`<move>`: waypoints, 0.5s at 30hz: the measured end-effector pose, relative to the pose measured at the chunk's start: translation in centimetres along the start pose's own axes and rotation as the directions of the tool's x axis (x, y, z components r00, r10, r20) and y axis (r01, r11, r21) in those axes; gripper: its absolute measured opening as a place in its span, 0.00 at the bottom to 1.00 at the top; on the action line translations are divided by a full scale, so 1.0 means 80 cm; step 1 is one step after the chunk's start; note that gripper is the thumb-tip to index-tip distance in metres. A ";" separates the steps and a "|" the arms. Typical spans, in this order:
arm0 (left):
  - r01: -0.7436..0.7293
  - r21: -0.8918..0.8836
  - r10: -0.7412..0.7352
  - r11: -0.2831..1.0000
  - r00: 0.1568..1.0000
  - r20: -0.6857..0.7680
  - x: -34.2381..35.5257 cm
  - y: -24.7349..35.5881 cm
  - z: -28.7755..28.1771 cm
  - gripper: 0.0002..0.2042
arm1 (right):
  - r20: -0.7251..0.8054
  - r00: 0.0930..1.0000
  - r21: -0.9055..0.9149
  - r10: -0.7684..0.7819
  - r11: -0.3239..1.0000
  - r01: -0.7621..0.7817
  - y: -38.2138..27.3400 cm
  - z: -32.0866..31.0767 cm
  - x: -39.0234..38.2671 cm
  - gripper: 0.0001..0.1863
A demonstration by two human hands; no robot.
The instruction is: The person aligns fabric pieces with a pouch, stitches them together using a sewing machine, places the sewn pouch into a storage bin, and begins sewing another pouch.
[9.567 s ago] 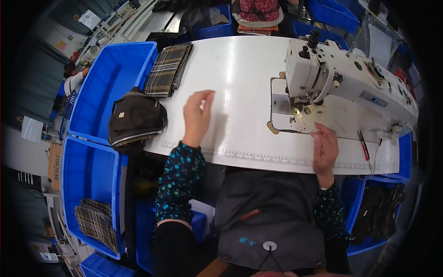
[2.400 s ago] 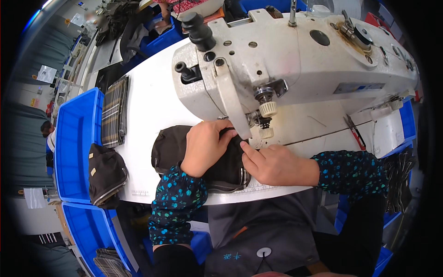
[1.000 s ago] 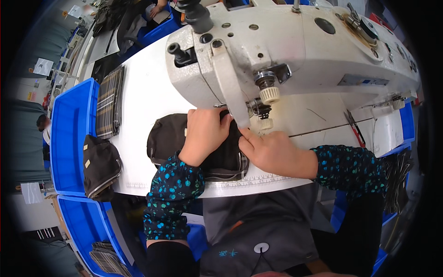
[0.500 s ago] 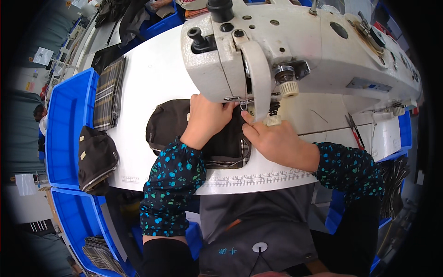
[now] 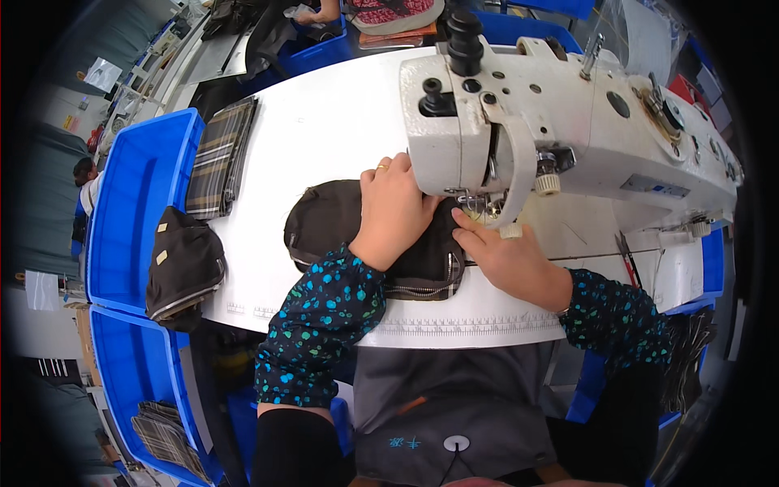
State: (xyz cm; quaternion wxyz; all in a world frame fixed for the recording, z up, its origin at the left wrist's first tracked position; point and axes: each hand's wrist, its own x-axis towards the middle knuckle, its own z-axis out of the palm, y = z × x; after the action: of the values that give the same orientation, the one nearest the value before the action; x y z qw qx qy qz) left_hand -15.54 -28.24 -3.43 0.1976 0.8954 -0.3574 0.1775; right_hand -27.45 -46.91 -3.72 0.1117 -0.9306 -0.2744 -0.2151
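Note:
A dark brown fabric pouch [image 5: 324, 221] with a silver zipper along its near edge lies on the white table, its right part under the needle area of a white sewing machine [image 5: 442, 134]. My left hand [image 5: 389, 213] rests on the pouch left of the needle, fingers stretched out, thumb pointing to the presser foot [image 5: 475, 201]. On the other side, my right hand [image 5: 515, 264] has its fingertips closed at the pouch's edge beside the presser foot. The fabric right under the foot is partly hidden by my fingers.
Folded plaid fabric [image 5: 221, 158] and another dark pouch [image 5: 185, 264] lie at the left by a blue bin [image 5: 134, 219]. A lower blue bin [image 5: 134, 357] holds plaid pieces. Scissors [image 5: 627, 258] lie right of the machine. Another person's hand [image 5: 316, 14] shows at the far side.
The view has shifted, so the machine and pouch appear farther right. My left fingers have lifted from their curl and stretched out away from me. My right hand stays beside the presser foot.

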 end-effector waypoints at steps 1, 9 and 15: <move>0.001 -0.004 -0.001 1.000 1.000 -0.010 -0.002 0.005 -0.006 0.10 | 0.029 0.999 -0.023 0.016 1.000 -0.015 0.000 -0.002 -0.003 0.06; -0.165 -0.121 0.192 0.979 0.944 0.267 -0.052 0.068 -0.077 0.25 | -0.031 0.992 0.095 0.121 0.988 -0.118 0.008 0.021 -0.009 0.14; -0.247 0.022 0.238 0.969 0.950 0.201 -0.053 0.070 -0.072 0.18 | -0.142 0.982 0.159 0.127 0.982 -0.104 0.021 0.027 -0.009 0.14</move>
State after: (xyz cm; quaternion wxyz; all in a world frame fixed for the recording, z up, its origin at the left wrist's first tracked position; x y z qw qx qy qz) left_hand -23.40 -26.77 0.87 0.1168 0.8622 -0.4783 0.1191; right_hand -26.29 -47.95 -6.10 0.2145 -0.9148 -0.2260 -0.2571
